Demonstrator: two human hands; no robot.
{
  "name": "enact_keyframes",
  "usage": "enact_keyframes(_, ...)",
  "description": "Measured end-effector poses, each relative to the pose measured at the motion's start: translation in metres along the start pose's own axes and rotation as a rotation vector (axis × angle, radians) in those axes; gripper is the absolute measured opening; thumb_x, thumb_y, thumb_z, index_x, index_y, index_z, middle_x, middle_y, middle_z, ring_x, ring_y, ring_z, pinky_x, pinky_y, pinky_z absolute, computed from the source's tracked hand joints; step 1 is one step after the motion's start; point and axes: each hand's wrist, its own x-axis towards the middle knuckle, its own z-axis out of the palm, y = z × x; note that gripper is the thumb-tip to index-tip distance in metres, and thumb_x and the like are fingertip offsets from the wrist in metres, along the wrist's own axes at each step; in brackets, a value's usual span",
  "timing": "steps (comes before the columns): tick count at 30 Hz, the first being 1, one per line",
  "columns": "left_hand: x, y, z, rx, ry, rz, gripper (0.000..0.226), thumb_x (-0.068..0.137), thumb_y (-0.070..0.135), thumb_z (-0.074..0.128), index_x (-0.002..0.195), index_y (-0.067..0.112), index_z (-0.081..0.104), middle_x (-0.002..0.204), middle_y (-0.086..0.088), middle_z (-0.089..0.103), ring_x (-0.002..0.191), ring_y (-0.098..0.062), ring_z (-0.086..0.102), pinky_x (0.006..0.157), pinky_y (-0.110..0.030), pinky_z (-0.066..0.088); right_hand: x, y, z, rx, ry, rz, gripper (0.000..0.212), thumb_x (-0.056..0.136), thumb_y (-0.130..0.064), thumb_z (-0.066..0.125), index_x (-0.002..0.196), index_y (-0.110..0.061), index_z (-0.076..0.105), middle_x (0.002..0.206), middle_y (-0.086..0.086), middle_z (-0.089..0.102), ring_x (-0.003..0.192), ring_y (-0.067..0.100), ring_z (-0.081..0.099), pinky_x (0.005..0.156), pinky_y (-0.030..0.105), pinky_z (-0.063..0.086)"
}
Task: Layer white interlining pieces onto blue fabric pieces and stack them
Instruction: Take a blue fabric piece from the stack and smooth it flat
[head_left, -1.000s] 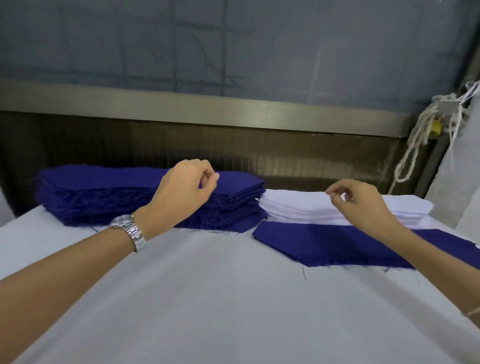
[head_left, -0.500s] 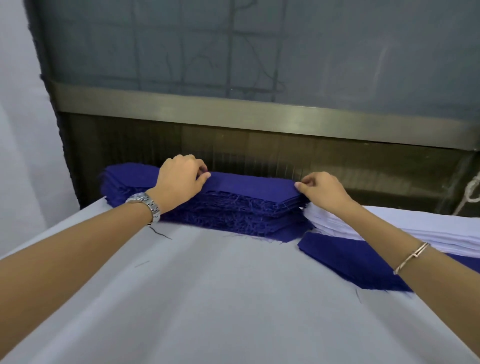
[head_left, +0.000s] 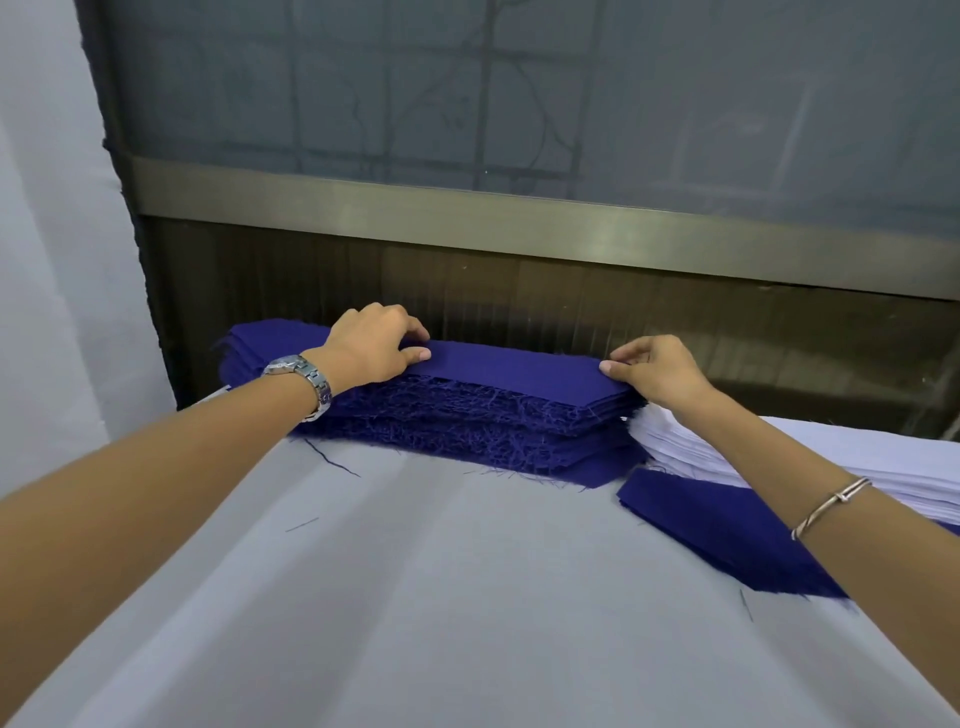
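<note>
Head camera shows my left hand (head_left: 371, 345) pinching the left part of the top blue fabric piece (head_left: 509, 371) and my right hand (head_left: 654, 371) pinching its right end, so the piece spans between both grips. Its long axis runs left to right, flat atop the blue stack (head_left: 467, 428) at the far edge of the table (head_left: 467, 597), just beside the white interlining stack (head_left: 831, 441).

Bare forearms, silver metal link watch (head_left: 304, 378) on left wrist, thin silver bangle (head_left: 826, 506) on right wrist
</note>
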Motion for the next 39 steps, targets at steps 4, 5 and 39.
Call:
enact_keyframes(4, 0.004, -0.002, -0.001, -0.007, -0.053, -0.001, 0.040, 0.099, 0.040, 0.055, 0.136, 0.025, 0.058, 0.140, -0.002, 0.055, 0.128, -0.026, 0.050, 0.101, -0.046, 0.042, -0.002, 0.000, -0.001, 0.001, 0.085, -0.047, 0.028, 0.086, -0.017, 0.078, 0.112, -0.010, 0.069, 0.088, 0.000, 0.065, 0.089, 0.016, 0.062, 0.081, 0.031, 0.049)
enact_keyframes(5, 0.005, -0.002, 0.000, -0.011, -0.056, -0.001, 0.040, 0.099, 0.040, 0.056, 0.136, 0.025, 0.058, 0.140, -0.002, 0.055, 0.128, -0.026, 0.050, 0.101, -0.046, 0.042, -0.003, 0.000, -0.001, -0.012, 0.112, -0.076, 0.026, 0.086, -0.016, 0.078, 0.110, -0.011, 0.070, 0.080, -0.003, 0.063, 0.080, 0.011, 0.061, 0.078, 0.029, 0.047)
enact_keyframes(39, -0.037, -0.082, -0.019, 0.179, 0.260, -0.006, 0.029, 0.098, 0.032, 0.059, 0.124, 0.020, 0.065, 0.115, -0.007, 0.070, 0.111, -0.028, 0.059, 0.098, -0.043, 0.037, -0.034, 0.020, -0.010, 0.128, 0.270, -0.477, 0.008, 0.095, -0.009, 0.066, 0.101, -0.014, 0.067, 0.090, 0.001, 0.070, 0.083, 0.005, 0.066, 0.075, 0.019, 0.056)
